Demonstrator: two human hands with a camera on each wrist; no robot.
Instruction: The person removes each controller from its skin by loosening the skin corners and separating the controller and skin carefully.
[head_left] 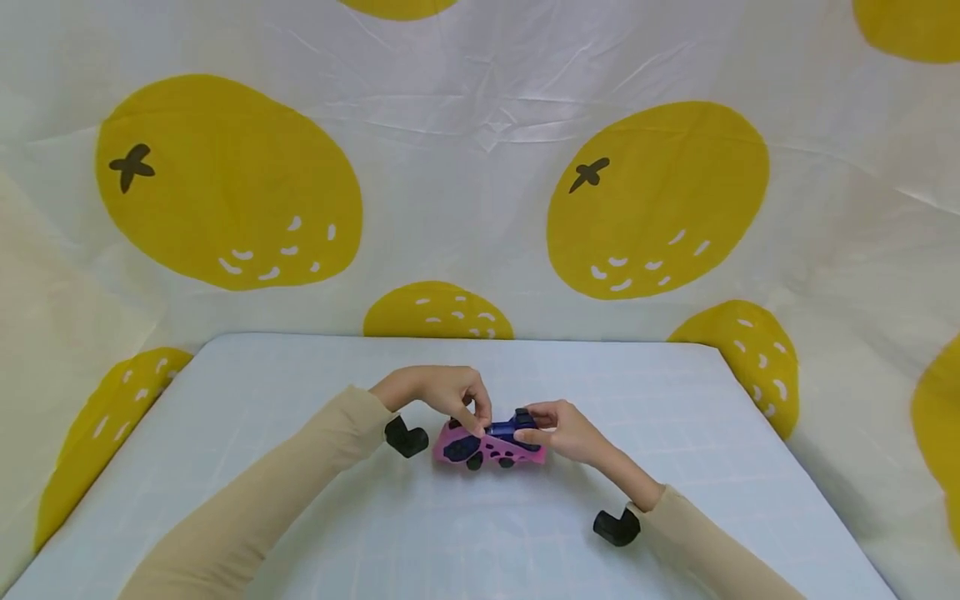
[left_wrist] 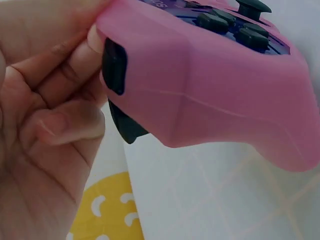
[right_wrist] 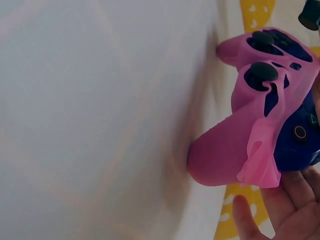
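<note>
Both hands pinch gamepad [head_left: 491, 446]: left hand [head_left: 450, 396] w/ pink skin [left_wrist: 210, 85], right hand [head_left: 558, 429] on body; hard tug could tear skin

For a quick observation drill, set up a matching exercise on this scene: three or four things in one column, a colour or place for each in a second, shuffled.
Things:
1. silicone cover
2. controller body
3. table
4. left hand

Descriptions:
A. dark blue
B. pale blue, checked
C. pinching the cover's top edge
D. pink

Pairs: 1-D, 2-A, 3-B, 4-C
</note>
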